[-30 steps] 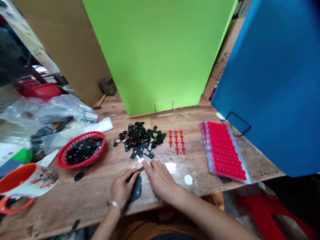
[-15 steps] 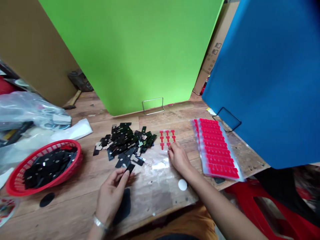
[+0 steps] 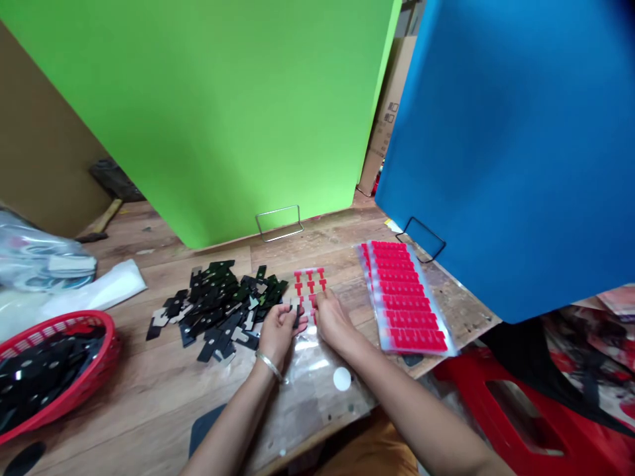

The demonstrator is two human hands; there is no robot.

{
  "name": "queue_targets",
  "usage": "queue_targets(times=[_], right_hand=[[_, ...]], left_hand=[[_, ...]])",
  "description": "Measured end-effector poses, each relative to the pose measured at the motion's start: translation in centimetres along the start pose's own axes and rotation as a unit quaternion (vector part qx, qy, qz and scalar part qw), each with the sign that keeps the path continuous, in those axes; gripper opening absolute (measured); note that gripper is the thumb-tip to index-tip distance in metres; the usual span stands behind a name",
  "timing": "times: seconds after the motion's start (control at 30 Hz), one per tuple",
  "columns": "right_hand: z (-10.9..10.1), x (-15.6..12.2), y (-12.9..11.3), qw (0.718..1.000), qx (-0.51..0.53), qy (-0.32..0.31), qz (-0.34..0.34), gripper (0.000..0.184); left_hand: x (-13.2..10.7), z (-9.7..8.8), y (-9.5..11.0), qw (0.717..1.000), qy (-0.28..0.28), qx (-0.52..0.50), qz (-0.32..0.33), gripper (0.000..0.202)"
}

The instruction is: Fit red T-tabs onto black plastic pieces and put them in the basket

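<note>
My left hand, with a bracelet at its wrist, pinches a small black flat piece upright between thumb and fingers. Close beside it, my right hand has its fingers drawn together at the lower right of a small sheet of red T-shaped stickers. Whatever those right fingertips hold is hidden. Both hands partly cover the sheet's lower rows. To the left of my left hand lies a loose pile of black flat pieces, some showing pale T-shaped faces.
A stack of clear sheets with red stickers lies to the right. At the left stands a red basket of black pieces. Green and blue panels lean behind. A white round sticker lies near the front edge.
My left hand has moved right and forward with the black piece, up to the sticker sheet beside my right hand. The view has turned slightly, so the table appears shifted left.
</note>
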State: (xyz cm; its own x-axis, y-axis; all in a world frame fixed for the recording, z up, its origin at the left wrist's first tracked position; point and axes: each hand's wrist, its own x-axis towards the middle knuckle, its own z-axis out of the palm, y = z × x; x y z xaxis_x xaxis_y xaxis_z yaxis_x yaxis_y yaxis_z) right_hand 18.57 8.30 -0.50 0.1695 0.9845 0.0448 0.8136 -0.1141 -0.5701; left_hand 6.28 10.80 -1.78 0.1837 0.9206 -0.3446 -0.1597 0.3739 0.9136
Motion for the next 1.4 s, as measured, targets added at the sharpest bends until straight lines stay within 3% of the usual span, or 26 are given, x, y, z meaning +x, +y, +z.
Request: queue_targets(times=[0.2,0.77,0.93,1.07,1.27,1.4], right_hand=[[0.9,-0.9,-0.1,0.994,-0.103,0.028,-0.028,0.019],[1.1,-0.5,0.5,0.996,-0.056,0.058,-0.043,0.015],[0.9,-0.6,1.6,0.994,0.039,0.089,-0.044,0.009],[0.3,-0.8,2.2,0.982,0.162,0.100,-0.007,0.006],[-0.7,-2.1,1.4,0.928,0.359,0.093,0.039,0.006],[-0.9,-3.8,0.0,0.888,0.453,0.067,0.053,0.010]], left_hand=[[0.3,0.0,0.0,1.000,0.020,0.000,-0.019,0.013],[0.4,0.1,-0.4,0.999,0.030,-0.023,-0.033,0.014],[0.3,0.1,-0.5,0.998,0.036,-0.029,-0.031,0.015],[0.3,0.2,-0.5,0.998,0.039,-0.032,-0.028,0.016],[-0.4,0.3,0.0,0.998,0.030,-0.041,-0.022,0.013],[-2.7,-0.1,0.9,0.997,-0.011,-0.065,-0.027,0.018]])
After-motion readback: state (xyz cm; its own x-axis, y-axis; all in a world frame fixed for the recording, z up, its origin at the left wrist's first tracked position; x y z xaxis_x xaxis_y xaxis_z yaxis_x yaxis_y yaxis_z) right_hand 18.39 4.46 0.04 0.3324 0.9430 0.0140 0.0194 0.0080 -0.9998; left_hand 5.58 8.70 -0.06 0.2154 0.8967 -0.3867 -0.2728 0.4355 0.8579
